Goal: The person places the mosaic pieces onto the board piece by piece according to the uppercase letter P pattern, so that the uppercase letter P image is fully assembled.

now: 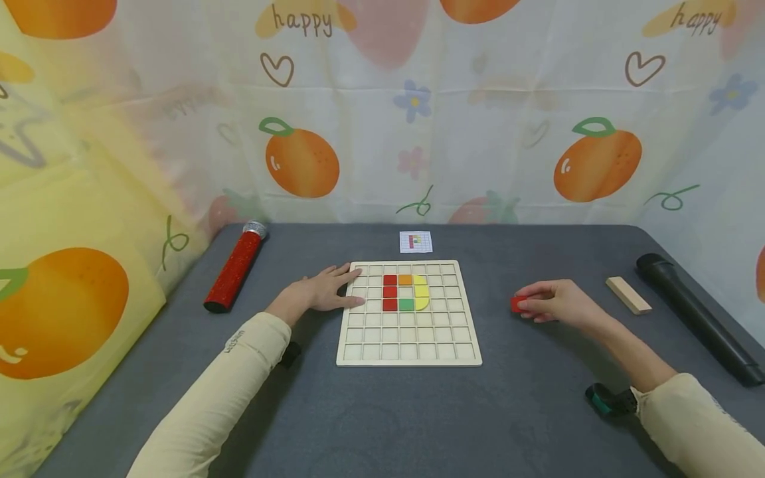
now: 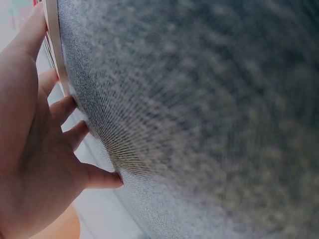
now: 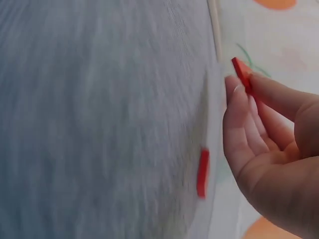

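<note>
My right hand (image 1: 556, 302) pinches a small red tile (image 1: 517, 304) between thumb and fingertips, to the right of the board. The right wrist view shows this tile tilted, held over the table. A second red tile (image 3: 203, 173) lies on the table below the hand there. My left hand (image 1: 325, 290) rests with spread fingers at the left edge of a pale wooden grid board (image 1: 409, 355). On the board sit a column of red tiles (image 1: 390, 292), an orange tile (image 1: 405, 280), a green tile (image 1: 406, 304) and a column of yellow tiles (image 1: 421, 291) with rounded outer corners.
A small card (image 1: 416, 242) with a printed coloured grid lies behind the board. A red microphone (image 1: 236, 269) is at the far left. To the right lie a wooden block (image 1: 628, 295) and a long black tube (image 1: 699, 318). A printed cloth (image 1: 412, 159) hangs behind the table.
</note>
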The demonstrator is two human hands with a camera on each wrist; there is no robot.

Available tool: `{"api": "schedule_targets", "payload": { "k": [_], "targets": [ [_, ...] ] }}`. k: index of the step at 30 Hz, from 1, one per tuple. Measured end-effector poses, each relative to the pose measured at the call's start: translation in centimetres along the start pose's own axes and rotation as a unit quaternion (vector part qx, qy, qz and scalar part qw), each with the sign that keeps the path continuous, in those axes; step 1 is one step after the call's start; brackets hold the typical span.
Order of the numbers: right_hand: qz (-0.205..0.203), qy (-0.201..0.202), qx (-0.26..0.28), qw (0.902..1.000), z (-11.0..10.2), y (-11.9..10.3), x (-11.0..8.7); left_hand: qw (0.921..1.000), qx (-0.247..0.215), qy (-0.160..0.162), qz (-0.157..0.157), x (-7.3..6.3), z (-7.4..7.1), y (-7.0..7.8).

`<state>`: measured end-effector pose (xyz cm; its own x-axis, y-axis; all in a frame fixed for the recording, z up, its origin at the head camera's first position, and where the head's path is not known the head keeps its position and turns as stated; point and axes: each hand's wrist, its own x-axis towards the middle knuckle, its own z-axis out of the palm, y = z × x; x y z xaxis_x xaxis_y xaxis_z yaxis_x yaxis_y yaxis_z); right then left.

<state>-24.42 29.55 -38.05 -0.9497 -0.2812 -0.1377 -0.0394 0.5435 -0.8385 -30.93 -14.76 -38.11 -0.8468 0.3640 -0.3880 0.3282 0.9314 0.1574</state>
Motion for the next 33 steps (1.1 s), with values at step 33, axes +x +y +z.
{"api": "schedule_targets", "payload": {
  "k": [33],
  "targets": [
    [-0.001,-0.055,0.088,0.9945,9.1,-5.7,4.7,0.9998,-0.018,-0.002,0.013,-0.2,0.0,-0.2]
  ]
}}
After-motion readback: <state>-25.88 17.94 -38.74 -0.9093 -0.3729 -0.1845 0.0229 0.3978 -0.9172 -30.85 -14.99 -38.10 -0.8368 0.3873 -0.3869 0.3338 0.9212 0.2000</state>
